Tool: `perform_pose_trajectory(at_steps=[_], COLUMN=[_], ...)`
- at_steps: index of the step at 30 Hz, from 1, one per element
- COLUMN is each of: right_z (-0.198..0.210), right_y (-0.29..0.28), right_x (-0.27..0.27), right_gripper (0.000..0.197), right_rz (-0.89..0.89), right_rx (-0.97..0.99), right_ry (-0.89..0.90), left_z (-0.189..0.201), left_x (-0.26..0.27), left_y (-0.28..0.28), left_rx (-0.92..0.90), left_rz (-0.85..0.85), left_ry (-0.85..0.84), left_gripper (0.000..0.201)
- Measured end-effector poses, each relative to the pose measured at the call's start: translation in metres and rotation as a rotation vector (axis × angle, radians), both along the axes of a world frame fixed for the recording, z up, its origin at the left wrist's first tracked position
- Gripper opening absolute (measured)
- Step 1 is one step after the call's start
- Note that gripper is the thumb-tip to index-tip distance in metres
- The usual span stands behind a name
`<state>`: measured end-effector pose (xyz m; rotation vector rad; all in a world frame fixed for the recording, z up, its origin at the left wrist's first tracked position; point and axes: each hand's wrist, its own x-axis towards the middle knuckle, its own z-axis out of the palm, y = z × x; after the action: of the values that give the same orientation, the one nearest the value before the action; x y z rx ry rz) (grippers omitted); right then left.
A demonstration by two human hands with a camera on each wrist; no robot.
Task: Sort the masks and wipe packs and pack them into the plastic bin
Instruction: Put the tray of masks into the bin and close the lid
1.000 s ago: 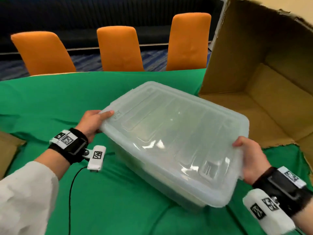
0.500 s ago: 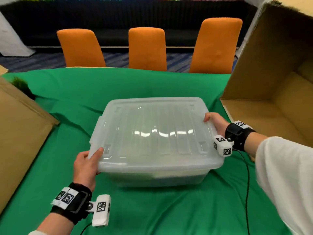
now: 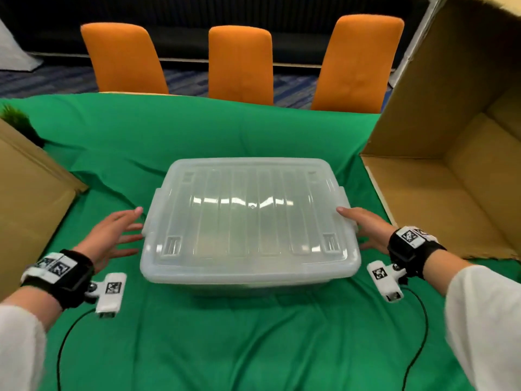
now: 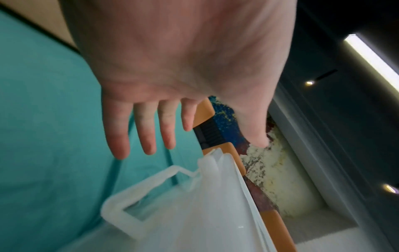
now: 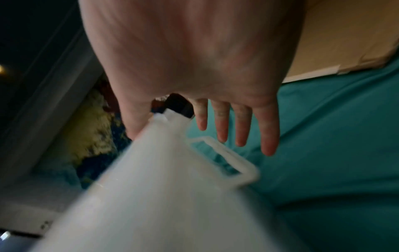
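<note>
Flanking the lidded plastic bin (image 3: 249, 221) at frame centre, both hands showed straight, spread fingers, grasping nothing. The left hand (image 3: 112, 235) hovered just beside its left edge; the right hand (image 3: 366, 227) touched the right edge. Two cardboard boxes (image 3: 451, 165) bordered bare green cloth (image 3: 225, 348); three orange chairs (image 3: 239, 63) stood behind.

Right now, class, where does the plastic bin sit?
In the head view, the plastic bin sits mid-table on the green cloth, lid on, between two cardboard boxes.

A lidded plastic bin (image 3: 250, 221) was set on the green cloth (image 3: 225, 348). The left hand (image 3: 112, 235) and right hand (image 3: 366, 230) were held spread beside its ends, between two cardboard boxes (image 3: 451, 165).
</note>
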<state>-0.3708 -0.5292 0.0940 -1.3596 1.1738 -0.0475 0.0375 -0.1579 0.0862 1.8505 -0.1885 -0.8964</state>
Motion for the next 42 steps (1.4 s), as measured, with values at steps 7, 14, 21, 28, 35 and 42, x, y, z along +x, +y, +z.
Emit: perform_pose_trajectory(at_steps=[7,14,21,28,35,42], right_z=[-0.037,-0.018,0.012,0.015,0.009,-0.018], right_y=[0.01,0.007,0.0,0.004,0.009,0.041], right_x=[-0.019,-0.014,0.013,0.023,0.021,0.004], right_gripper=[0.074,0.068,0.035,0.036,0.034,0.041], right_rz=[-0.058,-0.095,0.207,0.265,0.205,-0.177], right_rx=[0.275,-0.045,-0.615,-0.801,-0.818,-0.176], right_ry=[-0.2,-0.123,0.328,0.526,0.447,-0.11], left_z=[-0.009,-0.01,0.015,0.001,0.013,-0.008], left_x=[0.001,0.001,-0.007,-0.004,-0.012,-0.035], left_y=[-0.026,-0.022,-0.047,-0.042,-0.046,-0.024], left_rx=[0.01,0.076,0.239,0.338,0.431,-0.004], left_rz=[-0.273,-0.244,-0.34,-0.31,-0.394,-0.163], left_ry=[0.231,0.188,-0.383,-0.553,-0.763,-0.213], left_gripper=[0.096,0.09,0.023,0.043,0.037,0.044])
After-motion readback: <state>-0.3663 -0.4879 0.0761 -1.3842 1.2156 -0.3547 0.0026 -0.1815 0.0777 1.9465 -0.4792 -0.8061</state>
